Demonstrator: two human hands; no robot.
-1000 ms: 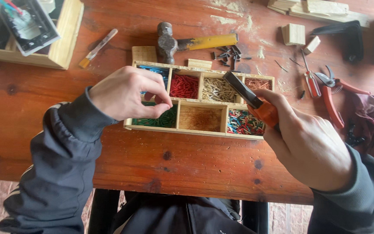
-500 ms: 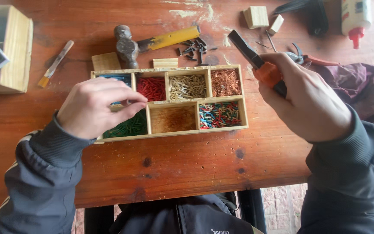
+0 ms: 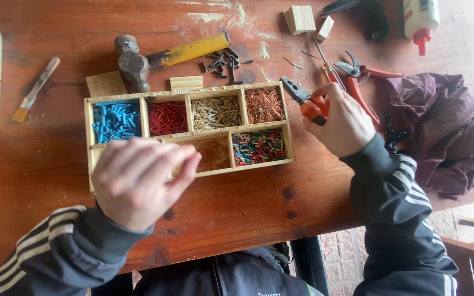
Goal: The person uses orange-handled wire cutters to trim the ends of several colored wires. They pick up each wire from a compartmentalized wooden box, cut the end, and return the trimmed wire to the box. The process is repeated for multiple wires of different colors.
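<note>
A wooden compartment box (image 3: 289, 140) lies on the red-brown table (image 3: 39, 159), holding blue, red, tan, copper and mixed-colour small pieces in separate cells. My left hand (image 3: 138, 181) hovers over the box's lower left cells with its fingertips pinched together; whether something small sits between them is hidden. My right hand (image 3: 344, 123) is beside the box's right end and grips orange-handled pliers (image 3: 305, 101), whose dark jaws point up-left over the copper cell.
Behind the box lie a hammer with a yellow handle (image 3: 168, 55), dark nails (image 3: 223, 60), two small wood blocks (image 3: 303, 19), red shears (image 3: 360, 77) and a glue bottle (image 3: 421, 22). A brush (image 3: 34, 90) lies left; a maroon cloth (image 3: 445, 131) lies right.
My left hand has drawn back toward me off the box's left cells and closed its fingertips. My right hand with the pliers has stayed by the box's right end.
</note>
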